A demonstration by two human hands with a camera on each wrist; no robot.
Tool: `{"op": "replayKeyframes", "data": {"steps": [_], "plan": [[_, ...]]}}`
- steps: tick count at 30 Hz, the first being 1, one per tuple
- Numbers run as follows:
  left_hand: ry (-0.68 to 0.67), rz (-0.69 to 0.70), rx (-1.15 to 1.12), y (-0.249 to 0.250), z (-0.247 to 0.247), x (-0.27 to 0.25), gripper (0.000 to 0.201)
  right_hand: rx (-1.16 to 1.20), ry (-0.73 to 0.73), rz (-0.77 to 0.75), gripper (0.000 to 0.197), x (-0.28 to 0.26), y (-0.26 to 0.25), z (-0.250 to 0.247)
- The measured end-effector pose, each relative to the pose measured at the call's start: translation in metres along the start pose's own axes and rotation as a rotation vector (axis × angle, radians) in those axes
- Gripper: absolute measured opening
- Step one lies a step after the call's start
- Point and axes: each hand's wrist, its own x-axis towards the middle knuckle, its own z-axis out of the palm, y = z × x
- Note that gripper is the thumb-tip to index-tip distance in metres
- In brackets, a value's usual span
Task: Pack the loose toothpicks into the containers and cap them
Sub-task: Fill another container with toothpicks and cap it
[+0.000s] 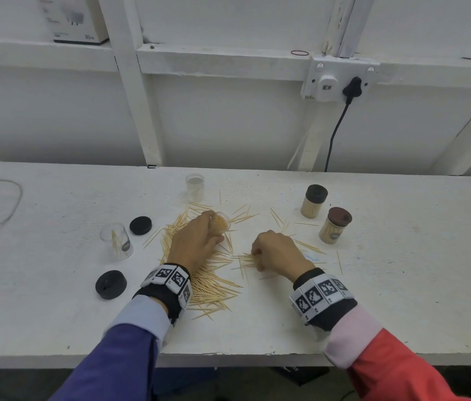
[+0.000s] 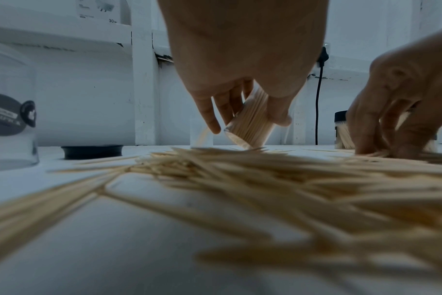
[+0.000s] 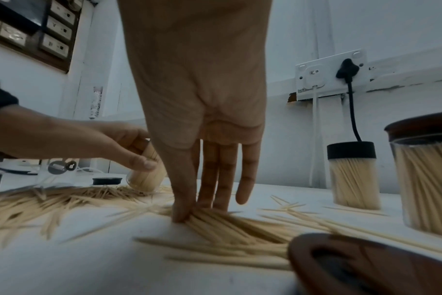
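Note:
Loose toothpicks lie scattered over the white table. My left hand grips a clear container packed with toothpicks and holds it tilted, its base low over the pile. In the left wrist view the fingers and thumb of the left hand wrap this container. My right hand pinches a small bundle of toothpicks against the table between thumb and fingers. Two black caps lie loose at the left.
An empty clear jar stands at the back, and a jar with a few toothpicks at the left. Two full capped jars stand at the right. A brown cap lies under my right wrist. A cable loops far left.

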Motion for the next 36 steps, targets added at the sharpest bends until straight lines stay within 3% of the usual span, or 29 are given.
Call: {"op": "replayKeyframes", "data": {"steps": [5, 16, 25, 32, 36], "plan": [[-0.005, 0.007, -0.006, -0.001, 0.001, 0.0, 0.056, -0.049, 0.062, -0.023, 0.016, 0.002, -0.005, -0.002], [-0.015, 0.027, -0.021, -0.001, 0.0, -0.001, 0.056, -0.054, 0.201, -0.033, 0.021, 0.01, -0.002, 0.009], [0.057, 0.003, 0.007, -0.001, -0.002, 0.0, 0.054, 0.111, 0.409, -0.011, 0.02, 0.021, 0.001, 0.019], [0.049, 0.098, 0.064, -0.003, -0.002, 0.0, 0.054, 0.213, 0.672, -0.098, 0.011, 0.02, 0.004, 0.014], [0.02, 0.153, 0.059, -0.003, 0.0, 0.001, 0.053, 0.206, 0.745, -0.193, 0.001, 0.02, -0.001, 0.016]]}}
